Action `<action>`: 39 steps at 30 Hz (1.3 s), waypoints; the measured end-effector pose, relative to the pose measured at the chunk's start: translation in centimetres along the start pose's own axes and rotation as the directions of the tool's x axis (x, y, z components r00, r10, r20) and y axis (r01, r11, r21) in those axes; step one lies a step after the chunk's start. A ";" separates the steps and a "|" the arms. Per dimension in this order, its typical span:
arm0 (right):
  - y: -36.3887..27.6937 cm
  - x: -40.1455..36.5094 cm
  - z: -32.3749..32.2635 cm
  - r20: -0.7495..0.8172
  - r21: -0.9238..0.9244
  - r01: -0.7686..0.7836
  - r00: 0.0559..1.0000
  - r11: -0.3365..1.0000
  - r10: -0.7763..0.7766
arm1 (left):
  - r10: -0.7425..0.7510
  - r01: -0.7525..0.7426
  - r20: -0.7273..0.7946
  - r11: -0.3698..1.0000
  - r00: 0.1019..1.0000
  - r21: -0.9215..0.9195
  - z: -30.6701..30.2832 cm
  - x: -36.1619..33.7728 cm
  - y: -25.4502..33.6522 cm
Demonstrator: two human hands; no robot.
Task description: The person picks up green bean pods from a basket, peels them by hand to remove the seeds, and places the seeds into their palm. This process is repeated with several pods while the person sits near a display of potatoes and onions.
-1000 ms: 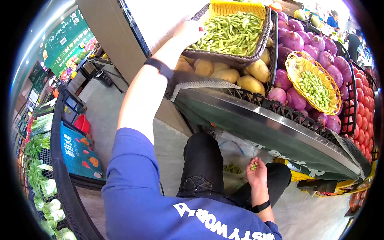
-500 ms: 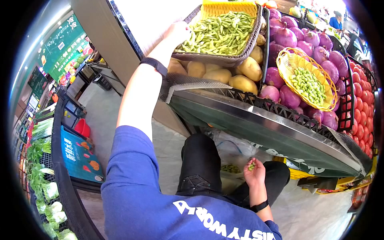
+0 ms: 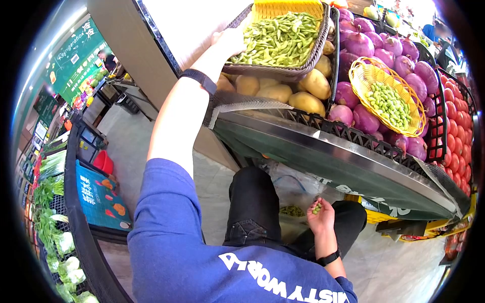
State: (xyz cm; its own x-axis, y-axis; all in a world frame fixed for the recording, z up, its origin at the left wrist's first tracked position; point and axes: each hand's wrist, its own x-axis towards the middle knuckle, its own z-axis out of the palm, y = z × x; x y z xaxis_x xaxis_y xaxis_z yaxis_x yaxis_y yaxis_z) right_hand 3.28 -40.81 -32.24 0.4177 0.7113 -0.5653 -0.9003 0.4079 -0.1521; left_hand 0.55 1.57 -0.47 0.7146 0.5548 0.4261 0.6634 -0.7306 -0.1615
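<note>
My left hand (image 3: 231,42) reaches to the left side of a dark woven basket full of green bean pods (image 3: 283,39); its fingertips are hard to make out against the pods. Low near my knee, my right hand (image 3: 321,217) is curled round a few shelled green beans (image 3: 317,208). A round yellow basket (image 3: 365,76) holding shelled beans (image 3: 388,106) rests on purple onions. Below, between my legs and the stand, lie some pods or shells (image 3: 292,211) in what looks like a clear bag.
Potatoes (image 3: 307,102) lie under the dark basket, purple onions (image 3: 359,44) beside them, and tomatoes (image 3: 457,134) at the far right. The stand's metal edge (image 3: 323,139) runs across above my knees. A red bucket (image 3: 103,162) and leafy vegetables (image 3: 49,192) are at left.
My left hand has moved slightly right and down over the pods. The right hand stays low with the beans, its fingers slightly shifted.
</note>
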 end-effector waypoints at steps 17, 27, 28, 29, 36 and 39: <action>-0.8 -3.5 7.7 0.415 -0.540 0.384 0.896 0.749 -0.160 | 0.631 -0.339 -0.092 0.283 0.770 -0.897 -6.1 -17.1 11.5; -0.2 -6.0 12.4 0.640 -0.607 0.594 0.759 0.528 -0.118 | 0.740 0.134 0.197 0.144 0.643 -0.980 0.7 -25.7 14.3; 0.0 -6.0 12.5 0.619 -0.648 0.604 0.773 0.463 -0.143 | 0.734 0.063 0.140 0.132 0.665 -0.989 1.3 -26.1 14.3; -0.2 -6.0 12.4 0.613 -0.632 0.582 0.779 0.512 -0.130 | 0.732 0.072 0.142 0.126 0.667 -0.989 1.7 -26.5 14.4; 1.6 -5.6 11.5 0.748 -0.610 0.785 0.615 0.105 -0.249 | 0.546 0.402 0.222 -0.234 0.808 -0.885 3.9 -29.0 16.0; 2.2 -5.8 10.8 0.773 -0.629 0.777 0.624 -0.015 -0.118 | 0.343 0.468 0.329 -0.513 0.880 -0.720 5.2 -29.5 16.9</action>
State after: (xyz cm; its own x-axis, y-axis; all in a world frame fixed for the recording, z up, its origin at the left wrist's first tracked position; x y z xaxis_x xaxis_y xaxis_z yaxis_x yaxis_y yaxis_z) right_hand 0.20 -37.80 -20.54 0.4614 0.8378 0.2919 0.2610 0.1862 -0.9472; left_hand -8.18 -25.03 -20.41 0.9292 0.3686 0.0271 -0.1649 0.3479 0.9229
